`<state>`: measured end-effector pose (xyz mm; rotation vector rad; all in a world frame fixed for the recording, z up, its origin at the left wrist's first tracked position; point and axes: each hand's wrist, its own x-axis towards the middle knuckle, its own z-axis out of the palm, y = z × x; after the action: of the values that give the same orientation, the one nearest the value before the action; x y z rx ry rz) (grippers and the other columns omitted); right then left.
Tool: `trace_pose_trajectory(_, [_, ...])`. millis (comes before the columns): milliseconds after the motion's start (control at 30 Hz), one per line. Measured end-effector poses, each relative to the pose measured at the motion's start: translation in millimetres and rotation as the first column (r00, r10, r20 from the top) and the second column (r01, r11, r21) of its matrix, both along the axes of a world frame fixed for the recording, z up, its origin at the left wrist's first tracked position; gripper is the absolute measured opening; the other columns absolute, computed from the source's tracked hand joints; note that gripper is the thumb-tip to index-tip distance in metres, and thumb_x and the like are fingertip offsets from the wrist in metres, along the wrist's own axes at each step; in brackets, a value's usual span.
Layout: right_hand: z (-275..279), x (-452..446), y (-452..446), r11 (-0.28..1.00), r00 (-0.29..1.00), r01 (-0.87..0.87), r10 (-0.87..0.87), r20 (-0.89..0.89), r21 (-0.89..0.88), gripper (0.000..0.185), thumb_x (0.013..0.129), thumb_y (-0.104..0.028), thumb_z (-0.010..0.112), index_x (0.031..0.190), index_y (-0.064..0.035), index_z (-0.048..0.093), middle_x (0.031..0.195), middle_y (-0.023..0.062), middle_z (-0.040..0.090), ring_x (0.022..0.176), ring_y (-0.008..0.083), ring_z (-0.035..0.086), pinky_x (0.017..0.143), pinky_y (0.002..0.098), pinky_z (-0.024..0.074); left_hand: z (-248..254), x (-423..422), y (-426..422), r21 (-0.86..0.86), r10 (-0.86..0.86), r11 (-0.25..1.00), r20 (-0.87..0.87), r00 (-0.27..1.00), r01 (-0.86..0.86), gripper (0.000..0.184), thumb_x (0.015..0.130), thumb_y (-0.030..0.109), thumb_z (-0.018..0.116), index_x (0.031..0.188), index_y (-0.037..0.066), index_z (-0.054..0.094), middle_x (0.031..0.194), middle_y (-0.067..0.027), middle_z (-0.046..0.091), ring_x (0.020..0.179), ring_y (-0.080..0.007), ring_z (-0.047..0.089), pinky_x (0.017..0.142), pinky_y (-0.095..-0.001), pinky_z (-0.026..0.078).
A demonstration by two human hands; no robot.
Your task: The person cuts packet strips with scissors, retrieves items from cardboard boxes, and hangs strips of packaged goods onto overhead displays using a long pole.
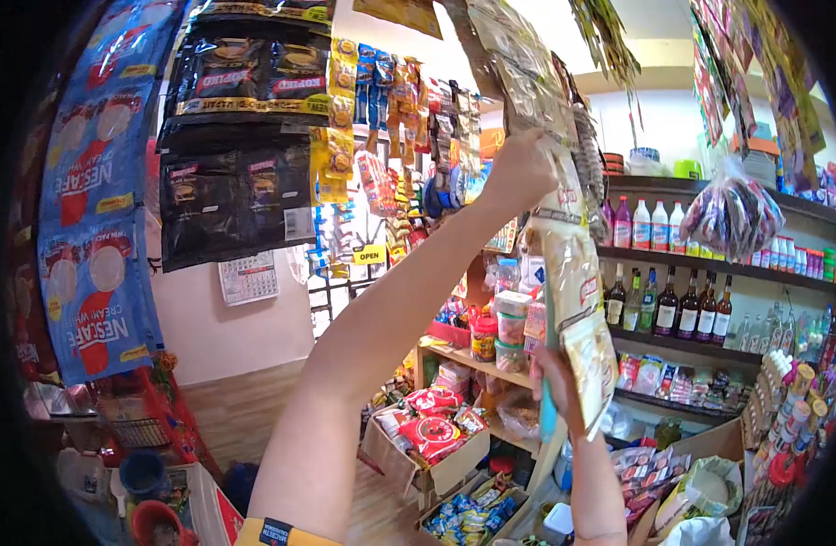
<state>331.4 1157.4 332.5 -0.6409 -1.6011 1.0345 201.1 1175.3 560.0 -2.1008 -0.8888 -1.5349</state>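
Note:
A long strip of cream-coloured Kopiko coffee sachets (582,291) hangs in front of me, its lower end angled to the right. My left hand (525,168) is raised, with its fingers closed on the upper part of this strip. Lower down, my right hand (559,387) is closed beside the bottom sachets. It grips a slim teal object (549,400) whose kind I cannot make out. Part of the right hand's fingers is hidden behind the strip. Dark Kopiko sachets (240,173) and blue Nescafe twin packs (99,227) hang to the left.
Shelves at the right carry wine bottles (689,305) and pink-and-white bottles (641,223). A bundled plastic bag (734,214) hangs there. Below stand a cardboard box of red packs (436,437) and a box of blue packets (477,514). Buckets (154,519) are at lower left.

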Motion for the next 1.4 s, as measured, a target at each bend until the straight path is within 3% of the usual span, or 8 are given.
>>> trace_pose_trajectory(233, [-138,-13,18,0.982,0.96,-0.157,0.127,-0.25,-0.103,0.032,0.07,0.003,0.06,0.099,-0.0009,0.047,0.065,0.0042,0.051,0.047,0.0129,0.05,0.038,0.0238,0.0391,-47,-14,16,0.152,0.09,0.986,-0.098,0.991,-0.075,0.074,0.063,0.012,0.065,0.13,-0.003,0.038,0.122,-0.0222,0.05,0.111,-0.0279,0.05,0.094,-0.031,0.038])
trace_pose_trajectory(567, [-293,-37,5,0.929,0.961,-0.268,0.241,-0.134,-0.254,0.016,0.073,-0.006,0.069,0.073,-0.0053,0.052,0.056,-0.002,0.05,0.041,0.0051,0.043,0.037,0.0211,0.0336,-141,-89,3,0.217,0.436,0.883,-0.045,0.899,-0.417,0.078,0.073,0.024,0.068,0.136,0.005,0.027,0.13,-0.0289,0.03,0.118,-0.0433,0.035,0.1,-0.0432,0.03])
trace_pose_trajectory(700, [-372,-17,-8,0.938,0.967,-0.251,0.252,-0.028,-0.241,0.015,0.071,-0.009,0.069,0.077,-0.0046,0.056,0.06,-0.0037,0.05,0.056,0.0057,0.045,0.049,0.0223,0.0355,-253,-95,-27,-0.173,0.371,0.923,0.168,0.913,-0.343,0.084,0.075,0.021,0.067,0.137,-0.001,0.014,0.138,-0.0212,0.024,0.129,-0.0309,0.024,0.105,-0.0422,0.024])
trace_pose_trajectory(1000, [-399,-6,-33,0.982,0.982,-0.186,0.186,0.036,-0.004,0.018,0.078,-0.014,0.068,0.087,-0.0051,0.056,0.067,-0.0018,0.05,0.058,0.007,0.047,0.053,0.0218,0.0394,-250,-23,-77,-0.518,-0.061,0.735,0.591,0.804,0.437,0.05,0.086,0.013,0.052,0.126,-0.001,0.025,0.063,-0.0075,0.057,0.044,-0.0166,0.056,0.041,-0.0258,0.044])
trace_pose_trajectory(1100, [-390,2,-47,0.864,0.94,-0.338,0.288,-0.183,-0.373,0.019,0.082,-0.018,0.064,0.09,-0.0053,0.053,0.064,-0.0024,0.047,0.055,0.0067,0.044,0.05,0.0214,0.0372,-216,-12,-59,-0.619,-0.017,0.713,0.454,0.891,0.329,0.048,0.085,0.017,0.056,0.125,0.003,0.032,0.085,-0.0163,0.058,0.073,-0.022,0.062,0.062,-0.0328,0.05])
trace_pose_trajectory(1200, [-410,24,-44,0.88,0.951,-0.282,0.204,-0.234,-0.382,0.018,0.084,-0.02,0.061,0.089,-0.0061,0.051,0.064,-0.0026,0.046,0.053,0.0056,0.042,0.047,0.02,0.0347,-217,-17,-32,0.17,0.299,0.941,-0.001,0.954,-0.294,0.051,0.081,0.024,0.063,0.122,0.006,0.038,0.113,-0.0248,0.046,0.112,-0.0288,0.046,0.091,-0.0425,0.039])
trace_pose_trajectory(1300, [-418,47,-43,0.936,0.956,-0.156,0.063,-0.286,-0.316,0.014,0.085,-0.019,0.06,0.085,-0.0069,0.051,0.061,-0.0031,0.044,0.049,0.0044,0.04,0.044,0.0189,0.0323,-210,-30,-12,0.173,0.619,0.737,0.218,0.755,-0.654,0.054,0.071,0.024,0.072,0.116,0.008,0.048,0.136,-0.0228,0.027,0.129,-0.0379,0.021,0.104,-0.0439,0.022])
trace_pose_trajectory(1400, [-444,73,-39,0.927,0.957,-0.093,-0.017,-0.288,-0.363,0.018,0.087,-0.022,0.054,0.08,-0.006,0.05,0.055,-0.0037,0.042,0.041,0.0039,0.036,0.036,0.0184,0.0285,-207,-53,33,-0.037,0.343,0.939,0.177,0.922,-0.342,0.05,0.067,0.004,0.063,0.115,0.005,0.05,0.125,-0.0219,0.042,0.122,-0.0367,0.035,0.101,-0.043,0.029])
